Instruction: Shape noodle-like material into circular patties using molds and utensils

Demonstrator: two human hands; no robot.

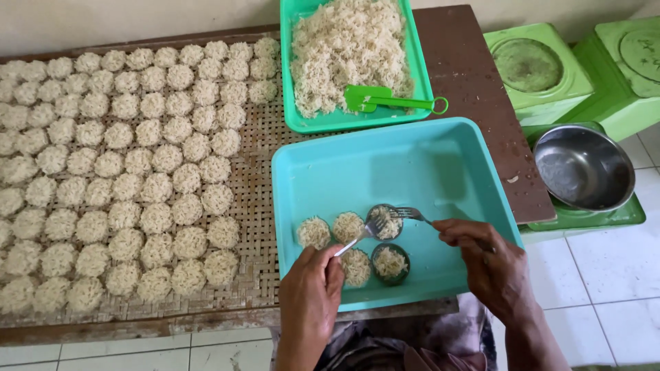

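Two forks meet over a small round mould [385,221] packed with noodles, near the front of the turquoise tray [440,172]. Left hand [311,292] grips one fork [361,237], right hand [491,264] the other [411,214]. Pressing seems underway; tipping the nest out beside the finished nests [314,232] would need care.

The two forks [411,214] are shiny metal. They meet over a small dark round mould [385,221] packed with rough, stringy noodle shreds. The turquoise tray [440,165] is smooth plastic with a soft sheen. The woven mat [256,172] is matt, coarse cane. The steel bowl [583,167] is glossy; the tabletop [474,82] is worn, dull wood.
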